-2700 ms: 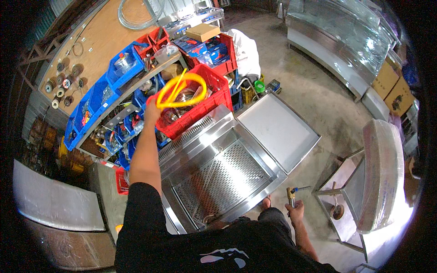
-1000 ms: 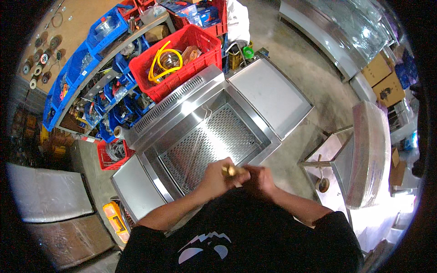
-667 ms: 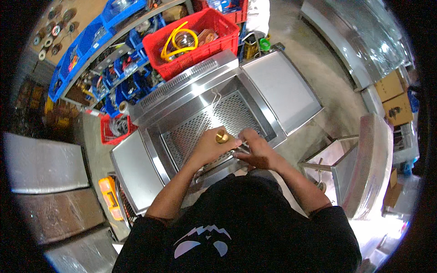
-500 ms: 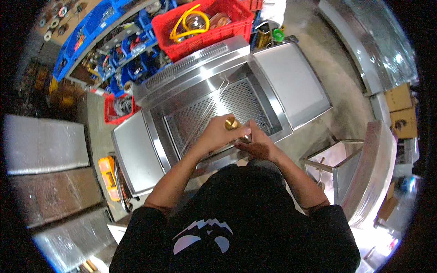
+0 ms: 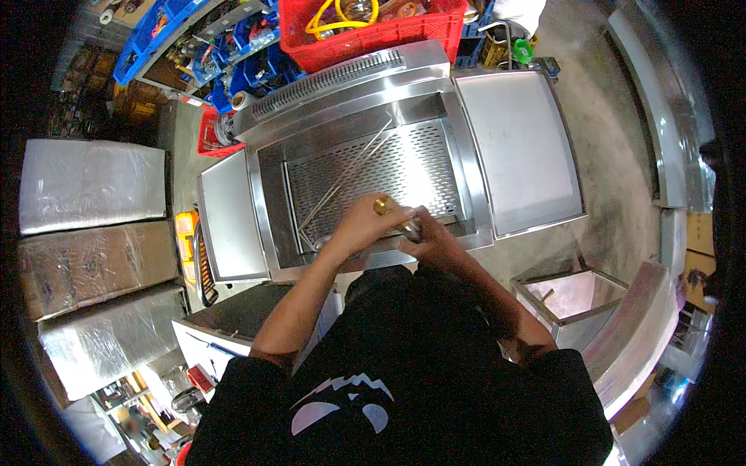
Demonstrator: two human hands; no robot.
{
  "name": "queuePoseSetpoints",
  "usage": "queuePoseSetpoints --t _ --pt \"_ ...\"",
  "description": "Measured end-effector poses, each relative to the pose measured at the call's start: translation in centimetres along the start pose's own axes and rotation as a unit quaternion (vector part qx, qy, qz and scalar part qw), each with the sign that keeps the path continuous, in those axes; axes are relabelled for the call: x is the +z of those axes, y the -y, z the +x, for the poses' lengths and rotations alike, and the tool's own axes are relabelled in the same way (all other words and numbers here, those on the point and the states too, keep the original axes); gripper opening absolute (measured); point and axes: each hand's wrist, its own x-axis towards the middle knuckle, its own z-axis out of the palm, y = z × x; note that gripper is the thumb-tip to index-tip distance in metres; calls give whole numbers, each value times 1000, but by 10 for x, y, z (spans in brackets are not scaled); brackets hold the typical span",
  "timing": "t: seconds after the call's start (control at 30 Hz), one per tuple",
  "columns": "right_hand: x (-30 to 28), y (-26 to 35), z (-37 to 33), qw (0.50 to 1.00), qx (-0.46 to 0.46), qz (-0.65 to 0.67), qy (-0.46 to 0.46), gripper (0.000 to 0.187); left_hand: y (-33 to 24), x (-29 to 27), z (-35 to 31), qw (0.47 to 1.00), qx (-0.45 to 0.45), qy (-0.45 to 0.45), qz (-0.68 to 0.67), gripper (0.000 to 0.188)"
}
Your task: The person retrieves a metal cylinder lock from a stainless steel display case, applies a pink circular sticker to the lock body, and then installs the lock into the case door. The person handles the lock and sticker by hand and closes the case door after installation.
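Observation:
My left hand [image 5: 364, 225] is closed around a brass-coloured round fitting [image 5: 383, 205], whose end shows above the fingers. Close beside it, my right hand [image 5: 432, 239] grips a silvery metal cylinder [image 5: 411, 230]. Whether the two metal parts are joined is hidden by my fingers. Both hands are over the near edge of a stainless steel basin unit [image 5: 365, 101]. A perforated metal plate [image 5: 373, 167] lies inside the basin, and a long bent wire rod [image 5: 346, 177] rests slantwise on it.
Flat steel side panels [image 5: 519, 151] flank the basin. Behind it stand a red crate [image 5: 373, 48] with a yellow hose [image 5: 342, 25] and several blue parts bins [image 5: 256, 66]. Wrapped boxes [image 5: 97, 264] are stacked at left. An open metal frame box [image 5: 571, 295] stands at near right.
The view has shifted and turned, so the basin appears straighter and the crate higher. Both hands stay together on the metal parts, with the brass fitting slightly turned.

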Motion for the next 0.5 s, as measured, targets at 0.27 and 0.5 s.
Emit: queuePoseSetpoints --t 0.27,0.5 --pt "-33 -15 -7 991 -91 -82 46 55 14 26 -7 986 -133 -51 -81 54" --pt "3 -32 -10 955 -174 -141 -194 48 10 33 8 989 -132 -35 -59 55"
